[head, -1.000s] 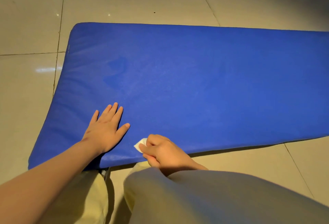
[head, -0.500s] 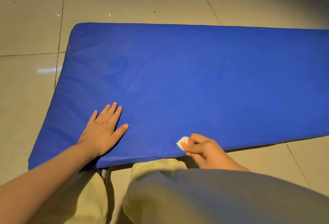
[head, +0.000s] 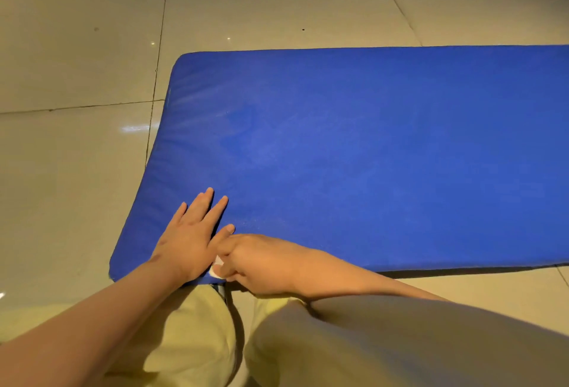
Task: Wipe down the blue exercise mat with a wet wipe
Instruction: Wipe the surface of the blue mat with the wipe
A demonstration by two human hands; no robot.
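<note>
— Where does the blue exercise mat [head: 369,156] lie, and which way does it run?

— Flat on the tiled floor [head: 77,48], filling the middle of the view. Its long axis runs from 9 o'clock to 3 o'clock, and the 3 o'clock end is cut off by the edge of the view. The short end with rounded corners faces 9 o'clock and slants from a far corner near 11 o'clock to a near corner near 8 o'clock.

— And the left hand [head: 187,239]?

— It rests palm down on the mat close to that near corner. The fingers are straight and a little spread, pointing toward 1 o'clock, and it grasps nothing.

— The right hand [head: 261,263]?

— It sits at the mat's near long edge, about 6 o'clock, just beside the left hand and touching it at the thumb side. Its fingers are curled round the wet wipe [head: 217,269] and point toward 9 o'clock.

— How much of the wipe shows?

— Only a small white scrap between the two hands, at the mat's near edge. I cannot tell how it is folded.

— Anything else?

— The person's knees [head: 200,340] in pale trousers at 6 o'clock, just short of the mat's near edge
</note>
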